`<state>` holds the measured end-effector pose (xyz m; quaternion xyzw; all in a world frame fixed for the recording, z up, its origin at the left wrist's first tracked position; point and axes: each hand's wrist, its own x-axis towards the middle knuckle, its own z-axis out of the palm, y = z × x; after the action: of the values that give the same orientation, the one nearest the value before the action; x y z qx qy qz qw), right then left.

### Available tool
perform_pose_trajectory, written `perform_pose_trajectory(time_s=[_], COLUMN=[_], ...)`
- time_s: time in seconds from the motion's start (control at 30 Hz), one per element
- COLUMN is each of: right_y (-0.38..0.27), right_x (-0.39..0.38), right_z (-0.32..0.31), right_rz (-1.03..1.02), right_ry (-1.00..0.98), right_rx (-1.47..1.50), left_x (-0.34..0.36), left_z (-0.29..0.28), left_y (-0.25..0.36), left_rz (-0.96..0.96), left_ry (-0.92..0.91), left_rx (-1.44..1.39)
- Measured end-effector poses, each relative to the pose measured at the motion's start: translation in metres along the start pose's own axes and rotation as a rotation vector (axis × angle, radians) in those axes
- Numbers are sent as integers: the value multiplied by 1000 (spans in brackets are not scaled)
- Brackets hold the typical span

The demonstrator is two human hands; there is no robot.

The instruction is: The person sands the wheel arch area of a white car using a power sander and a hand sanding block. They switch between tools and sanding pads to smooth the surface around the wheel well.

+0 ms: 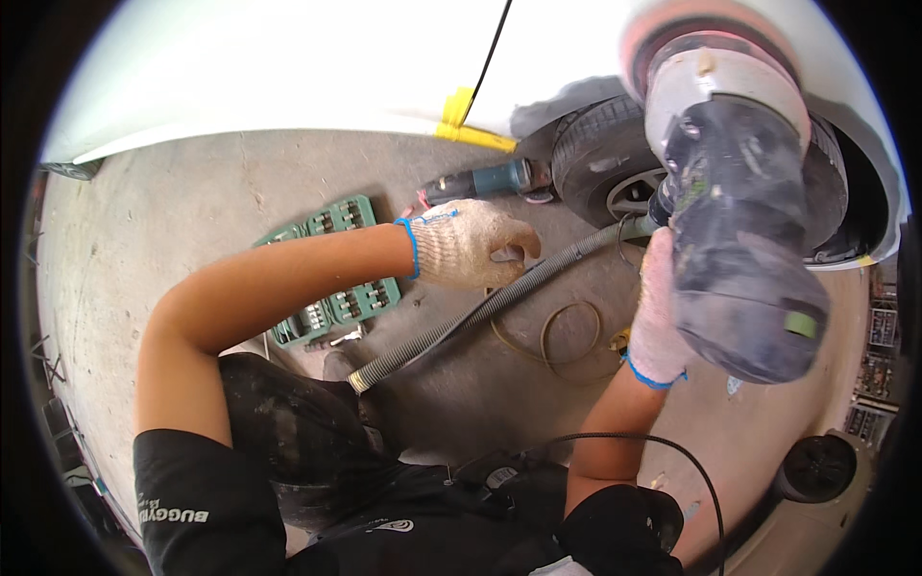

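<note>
My right hand (655,317), in a gloved grip, is closed on a dark power sander or polisher (738,221), whose pink-rimmed disc (642,34) is up against the white car body panel (288,67). A ribbed grey hose (451,324) runs from the tool down to the left. My left hand (480,245), in a cream knit glove with blue cuff, hangs just over the hose, fingers loosely curled and apart, holding nothing visible. Behind it a second blue-and-black power tool (495,178) lies on the floor. An open green socket set (351,302) lies under my left forearm.
A car wheel (586,154) sits in the arch behind the tool. Yellow tape (456,125) marks the panel edge. A coiled thin hose (567,307) lies on the concrete floor (144,221). A wheeled beige item (816,480) stands lower right, with racks (879,365) along the right edge.
</note>
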<state>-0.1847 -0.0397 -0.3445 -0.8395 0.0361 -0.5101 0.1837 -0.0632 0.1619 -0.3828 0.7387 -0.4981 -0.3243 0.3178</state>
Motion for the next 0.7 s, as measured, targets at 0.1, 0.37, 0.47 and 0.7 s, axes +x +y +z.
perform_pose_trajectory(time_s=[0.1, 0.37, 0.47, 0.7], right_y=[0, 1, -8, 2], right_x=[-33, -74, -73, -80], right_z=[12, 60, 60, 56], right_rz=[63, 208, 83, 151], right_ry=[-85, -195, -218, -254], right_rx=[116, 466, 323, 239], left_x=[-9, 9, 30, 38], left_z=[16, -12, 2, 40], left_y=[-15, 14, -6, 15], left_rz=[37, -117, -134, 221], left_ry=[117, 301, 405, 407], left_rx=[-322, -1381, -1476, -1814])
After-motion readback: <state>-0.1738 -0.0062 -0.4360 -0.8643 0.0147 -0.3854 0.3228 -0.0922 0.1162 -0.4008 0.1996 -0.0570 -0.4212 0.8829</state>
